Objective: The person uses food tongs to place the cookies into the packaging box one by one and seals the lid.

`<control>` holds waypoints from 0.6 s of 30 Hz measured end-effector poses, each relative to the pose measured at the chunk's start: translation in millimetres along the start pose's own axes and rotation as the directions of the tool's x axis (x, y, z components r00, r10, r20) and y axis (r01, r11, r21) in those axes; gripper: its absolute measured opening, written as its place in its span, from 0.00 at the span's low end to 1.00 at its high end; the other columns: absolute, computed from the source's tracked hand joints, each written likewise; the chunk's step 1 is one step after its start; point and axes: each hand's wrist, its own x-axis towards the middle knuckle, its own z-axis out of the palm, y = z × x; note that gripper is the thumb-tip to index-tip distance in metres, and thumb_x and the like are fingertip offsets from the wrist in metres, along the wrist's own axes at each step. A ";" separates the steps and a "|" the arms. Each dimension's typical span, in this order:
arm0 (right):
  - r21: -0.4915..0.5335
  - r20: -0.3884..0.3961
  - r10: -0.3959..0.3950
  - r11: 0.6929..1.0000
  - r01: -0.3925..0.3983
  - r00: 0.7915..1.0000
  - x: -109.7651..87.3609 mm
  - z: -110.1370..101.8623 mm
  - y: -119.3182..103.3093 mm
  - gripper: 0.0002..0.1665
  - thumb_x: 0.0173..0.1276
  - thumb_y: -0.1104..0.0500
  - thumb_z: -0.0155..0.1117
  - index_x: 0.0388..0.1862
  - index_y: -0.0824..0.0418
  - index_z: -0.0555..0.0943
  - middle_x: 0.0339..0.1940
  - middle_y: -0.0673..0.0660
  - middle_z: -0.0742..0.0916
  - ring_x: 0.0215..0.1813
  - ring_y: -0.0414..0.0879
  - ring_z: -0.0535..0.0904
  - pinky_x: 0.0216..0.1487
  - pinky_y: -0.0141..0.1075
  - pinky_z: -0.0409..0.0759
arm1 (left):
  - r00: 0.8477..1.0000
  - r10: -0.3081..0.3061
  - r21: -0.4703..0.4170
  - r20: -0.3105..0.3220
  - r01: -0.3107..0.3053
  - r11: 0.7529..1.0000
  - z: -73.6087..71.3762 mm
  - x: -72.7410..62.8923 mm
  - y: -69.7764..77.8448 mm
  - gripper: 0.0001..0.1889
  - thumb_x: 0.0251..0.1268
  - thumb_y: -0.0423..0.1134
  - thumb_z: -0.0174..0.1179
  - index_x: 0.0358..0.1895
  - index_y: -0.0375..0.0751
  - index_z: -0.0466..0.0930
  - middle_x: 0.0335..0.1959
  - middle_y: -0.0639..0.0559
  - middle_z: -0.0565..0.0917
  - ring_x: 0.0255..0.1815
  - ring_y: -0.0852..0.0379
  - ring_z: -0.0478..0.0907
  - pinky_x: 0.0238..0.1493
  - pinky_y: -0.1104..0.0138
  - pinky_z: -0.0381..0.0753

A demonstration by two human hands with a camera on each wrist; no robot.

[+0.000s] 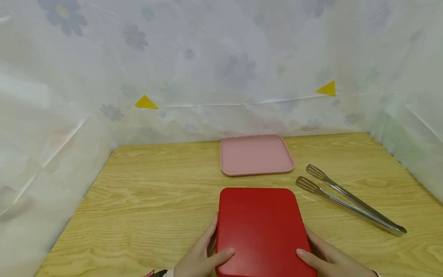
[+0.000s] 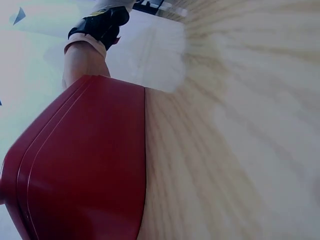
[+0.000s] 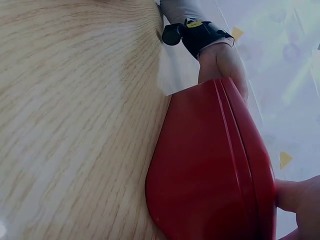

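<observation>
A red box (image 1: pixel 259 231) with rounded corners lies at the front of the table between two hands. My left hand (image 1: pixel 202 254) grips its left side, thumb over the top edge and fingers along the side wall. On the opposite side my right hand (image 1: pixel 328 252) holds it the same way, its thumb on the top. Both wrist views show the red side wall close up, with a lid seam near the top; in the right wrist view the box (image 3: pixel 200 160) has its lower edge right at the wooden surface. The box's front end is cut off in the head view.
Behind the box, a pink tray (image 1: pixel 256 156) lies near the back edge of the wooden table (image 1: pixel 145 200). Metal tongs (image 1: pixel 356 204) rest spread apart on the right. Flowered sheeting (image 1: pixel 221 69) with yellow triangles encloses the table at the back and sides.
</observation>
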 end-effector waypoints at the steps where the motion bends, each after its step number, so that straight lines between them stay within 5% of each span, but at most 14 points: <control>1: 0.023 0.025 -0.010 1.000 0.010 1.000 1.3 -0.1 -1.1 0.42 0.81 0.63 0.34 0.75 0.52 0.19 0.76 0.47 0.58 0.70 0.44 0.68 0.65 0.43 0.72 | 1.000 0.005 0.016 -0.010 -0.005 1.000 -0.4 1.2 0.5 0.47 0.69 0.41 0.59 0.79 0.46 0.32 0.80 0.44 0.41 0.76 0.43 0.53 0.62 0.61 0.74; 4: 0.062 0.074 -0.031 0.998 0.027 0.997 5.4 -0.6 -5.6 0.40 0.82 0.64 0.31 0.75 0.52 0.18 0.74 0.42 0.62 0.71 0.47 0.67 0.67 0.46 0.70 | 0.999 0.020 0.085 -0.038 -0.016 0.996 -1.8 5.8 2.5 0.46 0.68 0.43 0.60 0.79 0.47 0.37 0.79 0.45 0.45 0.76 0.44 0.53 0.65 0.61 0.72; 8: -0.135 0.020 -0.068 0.988 0.071 0.997 10.0 -3.0 -12.0 0.39 0.81 0.64 0.34 0.77 0.59 0.24 0.79 0.61 0.49 0.71 0.35 0.64 0.66 0.36 0.71 | 0.998 0.043 0.180 -0.055 -0.033 0.983 -4.3 12.4 5.1 0.45 0.68 0.45 0.60 0.79 0.46 0.39 0.79 0.47 0.48 0.76 0.46 0.52 0.69 0.59 0.66; 11: -0.311 -0.044 -0.086 0.948 0.068 0.995 11.9 -6.8 -15.9 0.39 0.80 0.64 0.37 0.77 0.64 0.28 0.77 0.70 0.38 0.67 0.24 0.61 0.63 0.26 0.70 | 0.997 0.061 0.221 -0.053 -0.048 0.974 -5.6 16.5 6.6 0.46 0.68 0.46 0.60 0.79 0.44 0.38 0.79 0.47 0.49 0.77 0.46 0.52 0.71 0.58 0.62; 18: -0.490 -0.186 -0.050 0.870 -0.049 0.981 12.7 -14.1 -21.7 0.41 0.80 0.59 0.43 0.78 0.66 0.32 0.78 0.71 0.42 0.62 0.14 0.57 0.58 0.19 0.67 | 0.995 0.062 0.255 -0.084 -0.038 0.966 -4.8 21.6 9.8 0.47 0.69 0.47 0.60 0.78 0.39 0.36 0.79 0.42 0.46 0.77 0.44 0.50 0.73 0.51 0.57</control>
